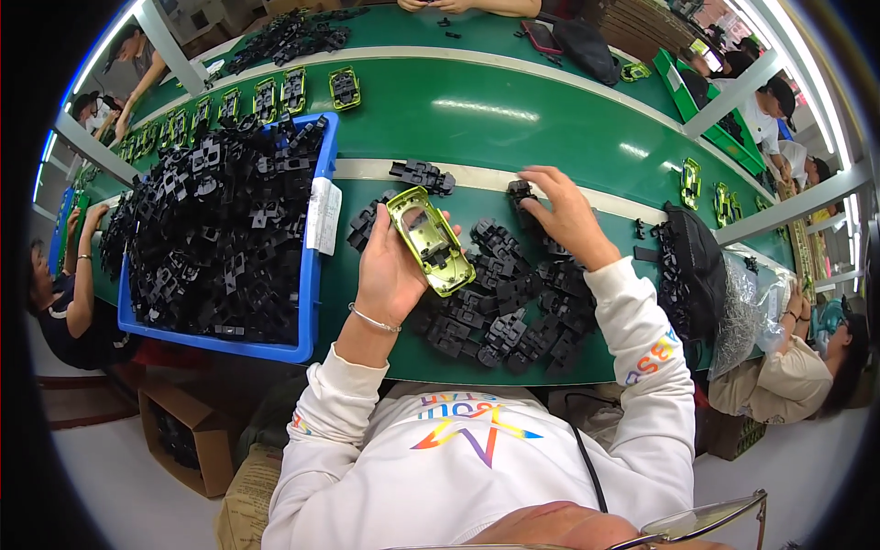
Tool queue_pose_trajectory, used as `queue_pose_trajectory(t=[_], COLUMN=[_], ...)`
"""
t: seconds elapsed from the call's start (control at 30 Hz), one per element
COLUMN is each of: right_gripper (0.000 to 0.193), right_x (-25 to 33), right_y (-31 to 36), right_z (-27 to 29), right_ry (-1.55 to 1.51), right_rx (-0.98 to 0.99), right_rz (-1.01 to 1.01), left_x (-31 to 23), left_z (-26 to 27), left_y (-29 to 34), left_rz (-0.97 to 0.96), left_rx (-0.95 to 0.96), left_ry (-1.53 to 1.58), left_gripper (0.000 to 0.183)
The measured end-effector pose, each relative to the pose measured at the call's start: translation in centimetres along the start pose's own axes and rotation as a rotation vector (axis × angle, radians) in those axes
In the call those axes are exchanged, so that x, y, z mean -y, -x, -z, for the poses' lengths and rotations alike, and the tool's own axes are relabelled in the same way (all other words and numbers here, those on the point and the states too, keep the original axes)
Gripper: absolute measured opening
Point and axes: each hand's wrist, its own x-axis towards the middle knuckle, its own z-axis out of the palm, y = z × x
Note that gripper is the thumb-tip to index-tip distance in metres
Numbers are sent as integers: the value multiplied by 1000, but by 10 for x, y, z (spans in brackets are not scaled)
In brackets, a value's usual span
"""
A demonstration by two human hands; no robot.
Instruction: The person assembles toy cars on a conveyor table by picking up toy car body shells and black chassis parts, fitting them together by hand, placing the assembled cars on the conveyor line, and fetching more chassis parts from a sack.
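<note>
My left hand (pixel 385 280) holds a lime-green toy car body shell (pixel 449 273), tilted with its hollow inside facing up. Thumb and fingers of my right hand (pixel 570 213) close on a black plastic car chassis (pixel 521 192) above the edge of the belt. Between and below my hands lies a pile of black chassis (pixel 504 316) on the green table. Another black chassis (pixel 423 176) rests on the pale strip beyond the shell. My fingers hide part of the chassis in my right hand.
A blue bin (pixel 312 284) heaped with black parts stands at left. Green shells (pixel 345 88) line the green conveyor (pixel 412 101). A black bag (pixel 694 266) and a clear bag of small metal pieces (pixel 736 316) sit at right. Co-workers sit around the line.
</note>
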Motion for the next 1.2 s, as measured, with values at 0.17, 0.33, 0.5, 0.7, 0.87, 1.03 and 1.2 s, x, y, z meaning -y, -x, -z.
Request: queue_pose_trajectory(t=[0.17, 0.33, 0.5, 0.7, 0.87, 1.03, 1.2], right_gripper=[55, 51, 55, 54, 51, 51, 53], right_x=[20, 13, 84, 123, 128, 132, 129], right_y=[14, 17, 13, 20, 21, 24, 23], right_z=[-7, -11, 10, -7, -13, -12, -11], right_ry=[493, 462, -274, -231, -72, -18, -42], right_rx=[90, -25, -13, 33, -105, -163, -172], right_rz=[-140, 28, -7, 36, 97, 138, 137], left_x=[2, 7, 13, 29, 36, 35, 36], left_z=[6, 0, -2, -26, -33, -39, -42], left_y=[-6, -9, -11, -7, -4, -1, 1], left_rz=[-134, -217, -293, -370, -433, -399, -382], left_rx=[36, 29, 1, 12, -68, -76, -80], left_ry=[-21, -39, -60, -102, -217, -208, -221], left_gripper=[54, 50, 56, 51, 54, 58, 60])
